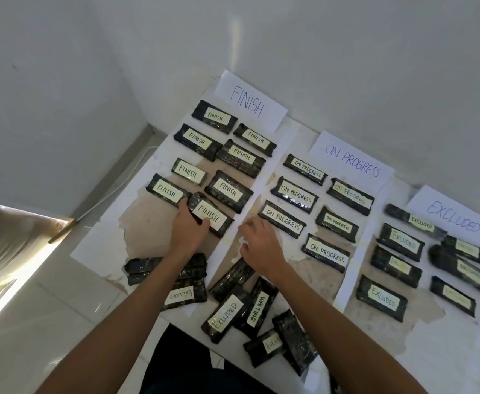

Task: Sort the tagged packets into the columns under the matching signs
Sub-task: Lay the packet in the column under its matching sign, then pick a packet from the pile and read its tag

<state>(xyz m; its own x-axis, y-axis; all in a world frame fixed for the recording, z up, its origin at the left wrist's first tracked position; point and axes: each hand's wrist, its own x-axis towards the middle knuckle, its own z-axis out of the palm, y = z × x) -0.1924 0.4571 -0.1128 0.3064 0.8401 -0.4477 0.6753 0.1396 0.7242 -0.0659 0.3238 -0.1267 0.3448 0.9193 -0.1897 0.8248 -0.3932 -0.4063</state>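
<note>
Head view, looking down at the floor (48,308). Three paper signs, FINISH sign (247,105), ON PROGRESS sign (352,160) and EXCLUDED sign (454,217), head columns of dark tagged packets. The left hand (189,227) has its fingers clamped on a FINISH packet (213,216) at the near end of the FINISH column. The right hand (258,243) hovers just beside it, fingers loosely bent, holding nothing. Unsorted packets (224,311) lie heaped nearer the person.

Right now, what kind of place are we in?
Probably a plain room's corner, used for sorting: bare white walls, shiny floor tiles, and paper signs above rows of tagged packets.
</note>
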